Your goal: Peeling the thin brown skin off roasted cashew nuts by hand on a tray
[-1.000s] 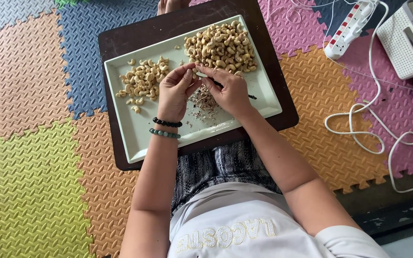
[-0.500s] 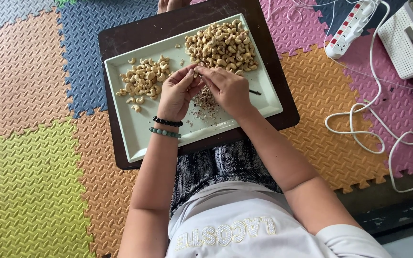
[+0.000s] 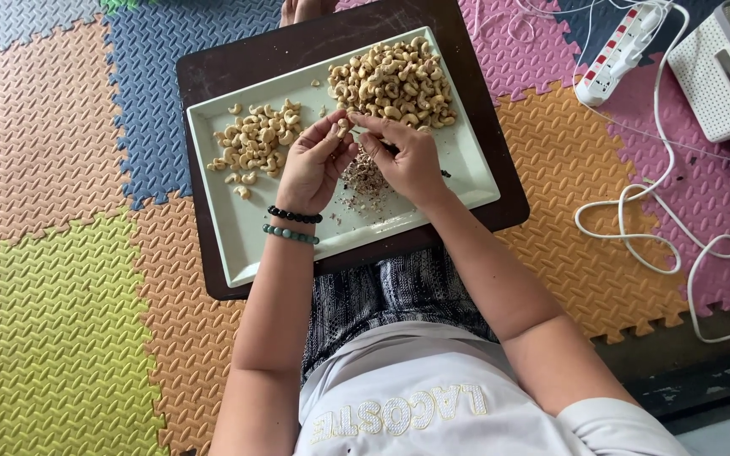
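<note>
My left hand [image 3: 314,165] and my right hand [image 3: 403,160] meet over a white rectangular tray [image 3: 238,241] and pinch one cashew nut [image 3: 344,128] between their fingertips. My right hand also grips a thin dark tool [image 3: 443,174] whose tip sticks out past the palm. A big pile of cashews [image 3: 394,83] lies at the tray's far right. A smaller pile of cashews [image 3: 255,143] lies at the left. Bits of skin [image 3: 363,179] are heaped under my hands. Two bead bracelets [image 3: 291,224] circle my left wrist.
The tray rests on a dark brown board [image 3: 213,76] over my lap, on coloured foam floor mats [image 3: 52,279]. A white power strip [image 3: 623,51], a white box device [image 3: 724,72] and looping white cable [image 3: 669,228] lie to the right. Toes [image 3: 302,10] show beyond the board.
Both hands stay together over the tray's middle, with the fingers shifting slightly on the nut. The piles have not moved.
</note>
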